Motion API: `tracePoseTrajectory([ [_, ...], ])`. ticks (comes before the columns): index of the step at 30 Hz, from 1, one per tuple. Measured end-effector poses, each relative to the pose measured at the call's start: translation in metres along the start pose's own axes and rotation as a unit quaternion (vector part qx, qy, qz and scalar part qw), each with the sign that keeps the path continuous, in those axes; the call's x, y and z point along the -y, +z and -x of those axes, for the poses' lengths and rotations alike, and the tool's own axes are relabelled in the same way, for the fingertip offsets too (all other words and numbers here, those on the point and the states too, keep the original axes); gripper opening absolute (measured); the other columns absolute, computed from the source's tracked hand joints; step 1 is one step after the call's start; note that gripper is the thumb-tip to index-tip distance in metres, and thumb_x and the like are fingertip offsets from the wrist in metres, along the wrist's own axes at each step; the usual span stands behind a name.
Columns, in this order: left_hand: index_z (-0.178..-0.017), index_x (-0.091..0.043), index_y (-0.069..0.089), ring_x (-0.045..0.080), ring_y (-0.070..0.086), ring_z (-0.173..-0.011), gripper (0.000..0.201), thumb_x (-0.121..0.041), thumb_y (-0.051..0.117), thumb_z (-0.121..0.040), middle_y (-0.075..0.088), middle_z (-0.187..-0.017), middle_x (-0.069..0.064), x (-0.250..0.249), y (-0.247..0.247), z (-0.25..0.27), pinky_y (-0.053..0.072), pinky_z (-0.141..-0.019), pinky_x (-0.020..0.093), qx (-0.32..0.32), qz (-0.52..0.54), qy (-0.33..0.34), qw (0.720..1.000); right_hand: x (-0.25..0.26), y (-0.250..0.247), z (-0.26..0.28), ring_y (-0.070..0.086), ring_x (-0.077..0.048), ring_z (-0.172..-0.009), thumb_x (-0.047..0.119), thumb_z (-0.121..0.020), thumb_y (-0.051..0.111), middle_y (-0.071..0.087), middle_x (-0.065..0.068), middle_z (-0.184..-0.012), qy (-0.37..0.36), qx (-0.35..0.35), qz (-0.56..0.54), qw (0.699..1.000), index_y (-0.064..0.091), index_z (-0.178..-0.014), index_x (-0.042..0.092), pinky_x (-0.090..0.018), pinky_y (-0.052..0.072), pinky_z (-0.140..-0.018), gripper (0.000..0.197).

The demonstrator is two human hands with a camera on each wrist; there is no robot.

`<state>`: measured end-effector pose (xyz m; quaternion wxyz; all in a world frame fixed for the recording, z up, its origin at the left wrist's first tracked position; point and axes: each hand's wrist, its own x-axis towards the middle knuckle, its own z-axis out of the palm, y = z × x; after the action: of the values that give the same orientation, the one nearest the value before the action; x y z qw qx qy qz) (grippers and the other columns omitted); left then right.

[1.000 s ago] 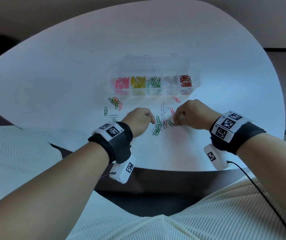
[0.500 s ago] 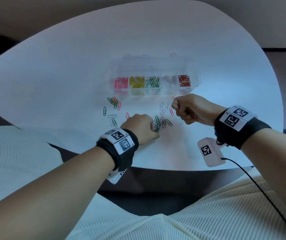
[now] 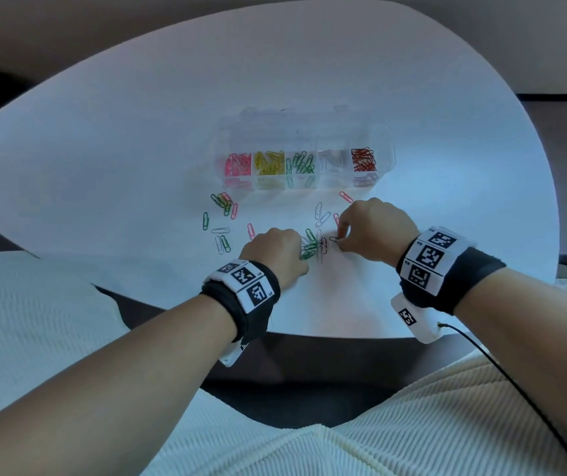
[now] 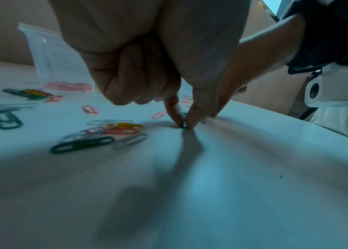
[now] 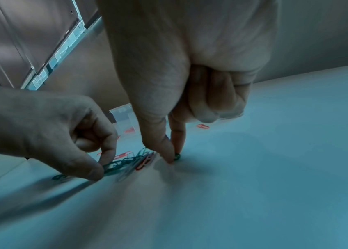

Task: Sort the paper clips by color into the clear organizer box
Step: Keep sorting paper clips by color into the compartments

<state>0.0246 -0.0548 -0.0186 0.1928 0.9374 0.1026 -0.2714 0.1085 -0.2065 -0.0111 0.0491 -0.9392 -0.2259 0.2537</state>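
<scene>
Smooth white rounded desk (image 3: 137, 166). Left hand (image 3: 275, 255), its grip pinching a green paper clip (image 5: 113, 166) from the central mixed wire pile (image 3: 314, 247); right hand (image 3: 375, 231) pinching a dark clip (image 5: 177, 156) flat on the desk. Beyond, the clear organizer box (image 3: 387, 156) holds colour-sorted clips in separate compartments.

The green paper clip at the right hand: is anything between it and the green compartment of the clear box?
Nothing upright blocks the green paper clip; only loose white clips lie flat on the white table before the clear organizer box.
</scene>
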Motion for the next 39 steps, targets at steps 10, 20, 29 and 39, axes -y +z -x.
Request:
tracePoseTrajectory([
  [10,-0.089,-0.010,0.068,0.028,0.065,-0.080,0.020,-0.027,0.066,-0.078,0.069,-0.087,0.006,0.009,0.000,-0.005,0.055,-0.072,0.034,0.019,0.031,-0.048,0.998,-0.006,0.003,-0.004,0.057,-0.023,-0.068,0.038,-0.077,0.065,0.058,-0.003,-0.075,0.050,0.054,-0.014,0.997,0.058,-0.079,0.013,-0.022,0.034,-0.051,0.026],
  [20,-0.085,-0.013,0.068,0.027,0.064,-0.077,0.021,-0.032,0.067,-0.076,0.067,-0.085,0.005,0.009,-0.001,-0.004,0.055,-0.070,0.033,0.018,0.028,-0.044,0.998,0.004,-0.013,0.000,0.021,-0.018,-0.049,0.015,-0.086,0.043,0.034,-0.007,-0.058,0.050,0.167,-0.372,0.912,0.033,-0.062,0.015,-0.024,0.020,-0.045,0.026],
  [29,-0.087,-0.014,0.064,0.027,0.062,-0.079,0.032,-0.045,0.063,-0.078,0.065,-0.085,0.004,0.010,-0.004,-0.001,0.054,-0.071,0.035,0.019,-0.002,-0.033,0.999,0.010,0.003,0.008,0.033,-0.019,-0.046,0.002,-0.083,0.040,0.046,-0.012,-0.060,0.030,0.216,-0.484,0.847,0.058,-0.066,0.000,-0.023,0.024,-0.047,0.025],
  [39,-0.054,-0.016,0.030,0.019,0.021,-0.046,0.033,-0.013,0.035,-0.086,0.028,-0.045,-0.002,0.023,-0.031,-0.004,0.018,-0.048,0.029,0.014,0.382,-0.137,0.914,0.030,0.026,0.013,0.063,-0.025,-0.082,0.043,-0.084,0.064,0.069,0.000,-0.089,-0.096,0.030,-0.032,0.994,0.072,-0.093,0.030,-0.028,0.047,-0.066,0.018],
])
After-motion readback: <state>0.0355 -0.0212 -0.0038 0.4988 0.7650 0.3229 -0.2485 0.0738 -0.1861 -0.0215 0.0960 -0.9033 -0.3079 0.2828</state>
